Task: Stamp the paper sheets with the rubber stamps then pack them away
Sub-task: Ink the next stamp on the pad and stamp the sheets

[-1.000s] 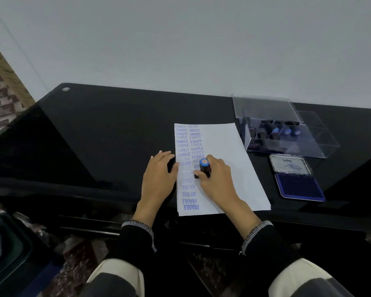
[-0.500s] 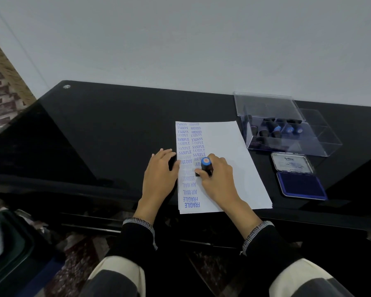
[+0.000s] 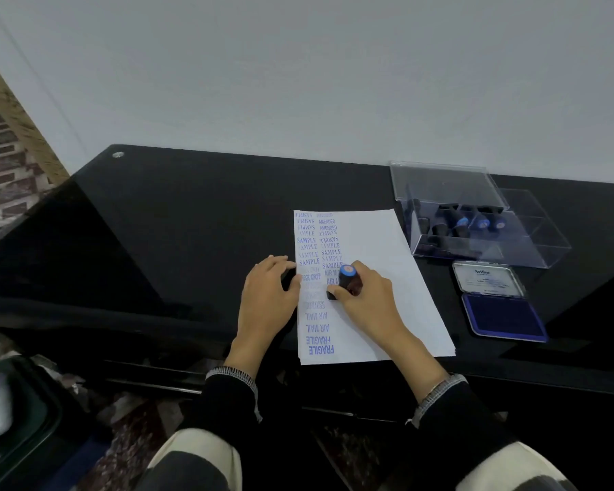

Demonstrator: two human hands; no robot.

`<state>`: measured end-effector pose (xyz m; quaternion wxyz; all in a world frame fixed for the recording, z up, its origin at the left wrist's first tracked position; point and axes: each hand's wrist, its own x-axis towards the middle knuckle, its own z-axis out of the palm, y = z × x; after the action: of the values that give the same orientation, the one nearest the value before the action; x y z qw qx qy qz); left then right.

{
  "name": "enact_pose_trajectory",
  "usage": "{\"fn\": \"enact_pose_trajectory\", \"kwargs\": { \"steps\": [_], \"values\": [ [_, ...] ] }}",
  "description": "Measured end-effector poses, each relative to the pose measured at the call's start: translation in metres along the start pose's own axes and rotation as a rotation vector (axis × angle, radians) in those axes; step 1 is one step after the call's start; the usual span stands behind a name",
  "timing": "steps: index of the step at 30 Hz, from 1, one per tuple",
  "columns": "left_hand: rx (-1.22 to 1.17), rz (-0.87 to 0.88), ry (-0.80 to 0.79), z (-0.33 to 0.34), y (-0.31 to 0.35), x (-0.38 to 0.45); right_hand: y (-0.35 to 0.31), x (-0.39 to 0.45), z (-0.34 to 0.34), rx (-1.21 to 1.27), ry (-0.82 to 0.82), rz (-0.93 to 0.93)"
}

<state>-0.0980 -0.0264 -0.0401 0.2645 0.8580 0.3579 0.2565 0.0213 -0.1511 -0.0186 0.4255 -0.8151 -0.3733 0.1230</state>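
Head view: stamp pressed on sheet, second column

Head view entry. Black table carries the paper sheets, stacked near its front edge. Clear case with spare stamps is seen at right, open ink pad just before it. Left hand is laid flat at the sheets' left edge, fingers straight. Right hand has fingers wrapped round the rubber stamp, base down on paper. Against one second earlier, the stamp has barely shifted: pressing judged ongoing, packing not begun.

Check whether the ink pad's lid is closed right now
No, the ink pad lies open, its blue pad exposed and its lid folded back.
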Motion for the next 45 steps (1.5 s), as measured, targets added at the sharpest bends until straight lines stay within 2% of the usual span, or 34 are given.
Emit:
{"fn": "enact_pose_trajectory", "kwargs": {
  "steps": [4, 8, 17, 26, 31, 38, 41, 45],
  "values": [
    [0.001, 0.002, 0.000, 0.000, -0.001, 0.002, 0.003, 0.009, -0.011, 0.263, 0.001, 0.180],
    [0.005, 0.005, 0.004, 0.000, -0.002, 0.001, 0.010, 0.012, -0.023, 0.455, 0.098, 0.288],
    [0.009, 0.005, -0.005, -0.001, 0.000, 0.002, 0.025, 0.008, -0.046, 0.692, 0.256, 0.320],
    [-0.032, 0.030, 0.003, -0.001, 0.001, 0.000, 0.032, -0.011, -0.051, 0.686, 0.388, 0.303],
    [0.048, 0.058, 0.012, 0.005, 0.000, -0.001, 0.033, -0.019, -0.057, 0.577, 0.334, 0.289],
    [0.252, 0.060, 0.024, 0.005, 0.034, -0.007, 0.041, -0.027, -0.080, 0.619, 0.358, 0.359],
    [0.131, 0.219, -0.008, 0.026, 0.075, -0.019, 0.044, -0.029, -0.096, 0.622, 0.402, 0.388],
    [-0.098, 0.307, -0.205, 0.063, 0.120, -0.036, 0.061, -0.038, -0.133, 0.579, 0.505, 0.415]
  ]
}}
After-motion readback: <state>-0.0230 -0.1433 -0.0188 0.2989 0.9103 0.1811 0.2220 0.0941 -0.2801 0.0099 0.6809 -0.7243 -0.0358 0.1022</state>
